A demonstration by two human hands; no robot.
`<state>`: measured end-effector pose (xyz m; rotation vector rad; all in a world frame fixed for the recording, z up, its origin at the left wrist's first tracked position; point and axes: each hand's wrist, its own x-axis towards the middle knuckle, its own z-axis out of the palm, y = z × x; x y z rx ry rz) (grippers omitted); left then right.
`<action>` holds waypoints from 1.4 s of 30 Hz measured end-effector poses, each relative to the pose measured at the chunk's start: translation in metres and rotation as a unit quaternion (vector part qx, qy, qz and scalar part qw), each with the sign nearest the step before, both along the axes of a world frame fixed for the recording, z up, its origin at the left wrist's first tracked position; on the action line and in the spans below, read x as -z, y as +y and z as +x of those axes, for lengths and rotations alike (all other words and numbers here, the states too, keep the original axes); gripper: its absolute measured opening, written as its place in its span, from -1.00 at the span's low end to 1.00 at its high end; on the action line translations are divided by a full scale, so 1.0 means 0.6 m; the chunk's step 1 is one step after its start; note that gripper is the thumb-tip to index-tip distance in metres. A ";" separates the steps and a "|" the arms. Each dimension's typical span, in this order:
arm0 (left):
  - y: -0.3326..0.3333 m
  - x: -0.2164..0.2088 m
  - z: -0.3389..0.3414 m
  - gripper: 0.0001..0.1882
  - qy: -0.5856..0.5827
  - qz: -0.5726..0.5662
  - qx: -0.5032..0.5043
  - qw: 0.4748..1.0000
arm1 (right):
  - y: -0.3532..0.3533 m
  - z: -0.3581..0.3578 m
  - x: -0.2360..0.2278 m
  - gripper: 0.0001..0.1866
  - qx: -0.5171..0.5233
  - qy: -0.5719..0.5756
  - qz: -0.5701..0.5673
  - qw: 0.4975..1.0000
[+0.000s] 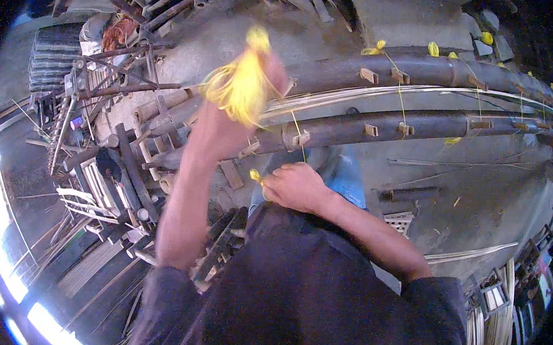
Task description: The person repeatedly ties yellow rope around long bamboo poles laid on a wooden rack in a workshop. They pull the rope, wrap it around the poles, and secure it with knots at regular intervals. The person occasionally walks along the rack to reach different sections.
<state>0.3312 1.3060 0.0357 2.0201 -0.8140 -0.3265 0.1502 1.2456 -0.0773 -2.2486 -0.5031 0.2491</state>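
My left hand (223,133), blurred by motion, is raised over the near end of two long dark poles. It grips a loose, looped bundle of yellow string (239,86). Close to my body, my right hand (295,186) is closed, with a small yellow string bobbin (256,176) sticking out by its thumb side. Just above that hand, a thin yellow string runs down from a wooden peg (301,138) on the nearer pole (337,129). Pale thin strips (333,99) lie lengthwise between the poles.
The farther pole (418,70) carries more pegs and yellow string bundles (433,49). To the left stand a wooden frame (119,84) and stacked dark corrugated sheets (55,57). Wood pieces (96,185) crowd the lower left. A white perforated basket (399,223) sits right of my right forearm.
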 end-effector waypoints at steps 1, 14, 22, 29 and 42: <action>-0.025 0.035 0.054 -0.73 -0.041 0.091 -0.015 0.995 | -0.007 0.001 0.003 -0.77 -0.006 0.002 -0.017 1.000; 0.047 0.069 0.182 -0.52 -0.128 0.193 0.086 0.969 | 0.060 -0.025 0.019 -0.24 0.244 0.195 0.045 0.949; 0.223 0.154 -0.035 -0.74 -0.067 0.211 0.057 0.973 | 0.055 0.104 -0.322 -0.82 0.102 -0.006 -0.152 0.983; 0.200 0.147 -0.031 -0.71 -0.052 0.184 0.004 0.982 | 0.046 0.405 -0.254 -0.75 0.157 -0.162 -0.156 0.962; 0.205 0.145 -0.029 -0.76 -0.032 0.198 -0.017 0.980 | 0.036 0.352 -0.085 -0.82 0.436 -0.022 0.366 0.822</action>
